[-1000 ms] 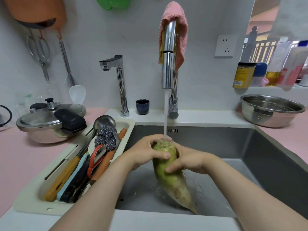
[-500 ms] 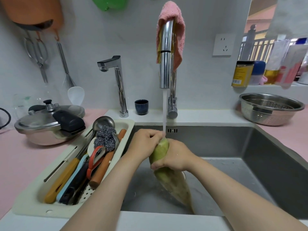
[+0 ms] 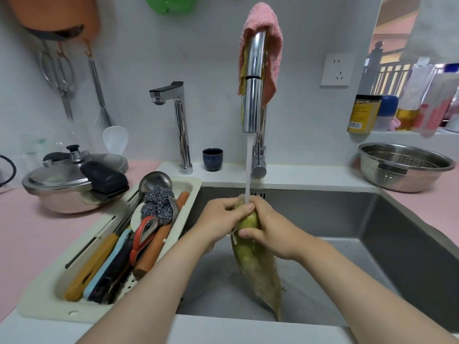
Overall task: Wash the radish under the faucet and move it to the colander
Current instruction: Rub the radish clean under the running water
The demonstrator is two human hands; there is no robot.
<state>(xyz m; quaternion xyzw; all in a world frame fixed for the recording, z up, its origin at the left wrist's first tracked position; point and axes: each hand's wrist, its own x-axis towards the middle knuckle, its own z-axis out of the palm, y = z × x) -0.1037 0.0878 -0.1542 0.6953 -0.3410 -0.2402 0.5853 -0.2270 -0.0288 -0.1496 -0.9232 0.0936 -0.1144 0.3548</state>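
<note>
Progress: washing under way; transfer to colander not yet done.
Sink: stainless steel basin (image 3: 347,219); long pale-green radish (image 3: 255,264) held inside it, tip down, top in the stream from the tall chrome faucet (image 3: 253,95).
Tray: cream utensil tray (image 3: 44,304) with knives, ladle, steel scourer.
Colander: perforated steel colander (image 3: 402,180) on right counter, apparently empty.
Hands: left hand (image 3: 221,219) and right hand (image 3: 270,232) both wrapped round radish top.

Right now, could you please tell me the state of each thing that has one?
Faucet: running.
Radish: wet, held upright over the sink.
Left hand: gripping the radish top.
Right hand: gripping the radish.
Colander: empty.
Pressure cooker: lidded.
</note>
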